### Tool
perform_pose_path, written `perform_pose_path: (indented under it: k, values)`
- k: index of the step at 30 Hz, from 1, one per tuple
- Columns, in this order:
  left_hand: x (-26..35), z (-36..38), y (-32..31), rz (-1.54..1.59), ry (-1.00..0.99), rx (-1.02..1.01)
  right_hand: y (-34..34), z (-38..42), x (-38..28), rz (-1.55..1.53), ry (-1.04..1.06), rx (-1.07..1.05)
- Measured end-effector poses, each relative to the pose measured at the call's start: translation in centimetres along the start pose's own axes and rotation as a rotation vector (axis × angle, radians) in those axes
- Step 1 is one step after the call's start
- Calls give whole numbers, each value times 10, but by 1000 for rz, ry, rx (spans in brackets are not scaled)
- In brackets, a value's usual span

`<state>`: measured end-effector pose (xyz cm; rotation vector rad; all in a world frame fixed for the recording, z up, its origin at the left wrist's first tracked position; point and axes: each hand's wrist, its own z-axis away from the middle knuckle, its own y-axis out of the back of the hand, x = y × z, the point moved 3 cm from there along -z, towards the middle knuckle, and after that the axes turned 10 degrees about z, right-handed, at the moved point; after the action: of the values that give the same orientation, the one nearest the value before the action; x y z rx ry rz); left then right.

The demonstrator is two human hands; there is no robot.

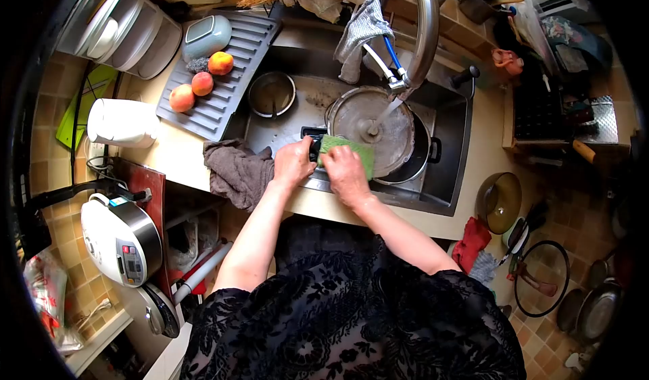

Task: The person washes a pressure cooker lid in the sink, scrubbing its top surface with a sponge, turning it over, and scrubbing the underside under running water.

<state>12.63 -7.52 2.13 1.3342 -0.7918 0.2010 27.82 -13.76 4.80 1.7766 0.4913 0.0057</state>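
Note:
My left hand (295,162) is closed on a small black piece (312,134) that looks like a handle; what it belongs to is partly hidden. In my right hand (348,175) is a green scouring pad (365,155), pressed close beside that black piece. Just beyond the pad lies a round, see-through lid or shallow dish (395,136), with water from the tap (427,42) running onto its middle. Partly under it sits a dark pot (422,153) with a black side handle. A small metal bowl (272,95) rests in the sink (446,184).
A grey drainboard (223,89) at the left holds peaches (202,83) and an upturned grey-blue dish (207,36). A brown cloth (238,170) hangs over the counter edge. A rice cooker (122,241) stands lower left. A glass bowl (499,203) sits at the right.

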Motion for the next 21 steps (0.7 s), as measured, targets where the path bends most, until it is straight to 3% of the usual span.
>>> perform_pose_path:
  k: [5, 7, 9, 11, 16, 21]
  values:
    - [2, -1, -6, 0, -6, 66, 28, 40, 88, 111, -45, -328]
    - [2, -3, -5, -4, 11, 52, 49, 54, 117, 101, -6, -298]
    - [2, -4, -7, 1, 14, 65, 57, 51, 137, 237, 47, -401]
    - [1, -4, -7, -1, 21, 50, 58, 33, 159, 493, 105, -397]
    - [2, -8, -5, -46, 50, 24, 65, -25, 192, 474, 315, -138]
    - [3, -5, -6, -76, 59, 30, 58, 2, 195, 456, 242, -234]
